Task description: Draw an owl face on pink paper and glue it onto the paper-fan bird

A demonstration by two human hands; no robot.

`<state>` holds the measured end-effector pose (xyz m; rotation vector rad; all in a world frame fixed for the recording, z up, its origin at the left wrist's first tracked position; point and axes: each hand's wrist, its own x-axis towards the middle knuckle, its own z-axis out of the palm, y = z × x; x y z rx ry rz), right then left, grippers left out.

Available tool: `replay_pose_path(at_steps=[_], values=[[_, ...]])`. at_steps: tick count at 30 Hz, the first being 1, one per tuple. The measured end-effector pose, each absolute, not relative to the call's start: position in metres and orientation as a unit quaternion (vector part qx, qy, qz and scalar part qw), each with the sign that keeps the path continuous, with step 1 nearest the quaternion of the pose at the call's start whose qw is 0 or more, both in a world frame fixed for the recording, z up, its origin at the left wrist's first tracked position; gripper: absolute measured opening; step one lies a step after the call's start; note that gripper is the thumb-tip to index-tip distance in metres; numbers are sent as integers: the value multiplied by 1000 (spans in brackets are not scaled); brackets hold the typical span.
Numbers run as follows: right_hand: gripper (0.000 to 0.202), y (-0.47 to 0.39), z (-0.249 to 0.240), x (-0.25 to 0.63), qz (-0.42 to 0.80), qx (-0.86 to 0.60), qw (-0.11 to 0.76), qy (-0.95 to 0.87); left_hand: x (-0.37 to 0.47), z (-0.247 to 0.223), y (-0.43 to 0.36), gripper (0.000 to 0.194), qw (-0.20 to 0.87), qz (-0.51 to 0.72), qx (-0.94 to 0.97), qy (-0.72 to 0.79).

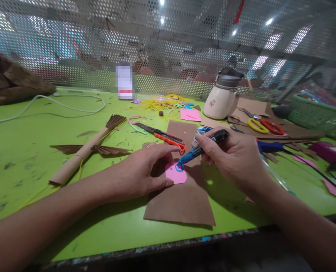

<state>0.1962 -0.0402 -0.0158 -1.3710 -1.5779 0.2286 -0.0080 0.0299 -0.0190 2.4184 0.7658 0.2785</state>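
Note:
My right hand (233, 155) grips a blue marker (194, 152) with a black end. Its tip touches a small pink paper piece (176, 176) with cut corners, where blue curved marks show. Thumb and fingers of my left hand (148, 166) hold that piece at its left edge, against a brown paper sheet (182, 207). Some of the left fingertips are hidden behind the hand. Just beyond lies an orange and black utility knife (168, 139). Part of a white, bottle-like object (195, 140) shows beside my right fingers.
A brown paper tube (79, 156) with pleated paper lies left. Yellow-and-red-handled scissors (265, 125), a white jug (220, 98) and a green basket (321, 113) stand right. A phone (124, 81) leans against the perforated back panel. Yellow scraps (168, 102) and a white cable (71, 96) lie behind.

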Motion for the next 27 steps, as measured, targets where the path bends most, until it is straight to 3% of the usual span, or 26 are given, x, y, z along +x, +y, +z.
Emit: replay_pose_path(at_steps=[8,14,27], values=[[27,-41,-15,198,81,-575,505,-639,-10,-21,31,50,293,113,907,281],[28,-42,-15,195,71,-566,505,-647,-9,-20,30,41,293,112,906,283],[30,-39,-17,197,70,-573,492,-651,-9,-21,31,44,284,110,911,278]])
